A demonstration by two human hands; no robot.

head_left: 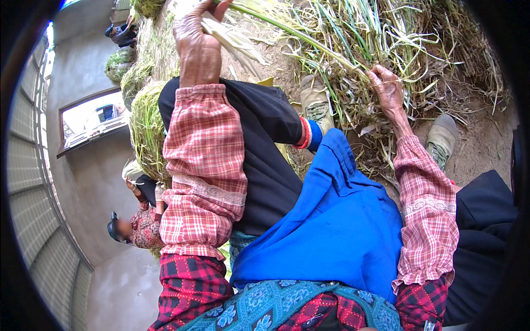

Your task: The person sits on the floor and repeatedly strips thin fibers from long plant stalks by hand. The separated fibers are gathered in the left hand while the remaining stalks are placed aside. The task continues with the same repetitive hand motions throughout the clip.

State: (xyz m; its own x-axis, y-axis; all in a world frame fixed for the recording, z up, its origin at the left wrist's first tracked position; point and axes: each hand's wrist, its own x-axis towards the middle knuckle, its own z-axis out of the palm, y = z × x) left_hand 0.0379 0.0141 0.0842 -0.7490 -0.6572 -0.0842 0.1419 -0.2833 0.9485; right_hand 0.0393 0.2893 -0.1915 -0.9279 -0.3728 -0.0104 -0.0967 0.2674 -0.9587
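Observation:
My left hand [201, 45], at the upper left of the picture, grips a bunch of pale, whitish stalks [232, 37] close to the wrist. One long green stalk [290, 32] stretches from this hand across to my right hand [386, 85]. There my thumb and fingers pinch its lower, straw-coloured end among dry leaves. Beneath and beyond my right hand lies a heap of leafy stalks [352, 25], part green and part withered. The fingertips of my left hand are partly cut off by the frame's top edge.
My shoes [316, 99] rest on bare soil [484, 140] strewn with leaf litter. A blue apron [327, 223] covers my lap. Large green plant bundles [147, 132] stand to the left, where a co-worker [140, 227] sits holding stalks. Another person [122, 34] sits farther off by the wall [103, 178].

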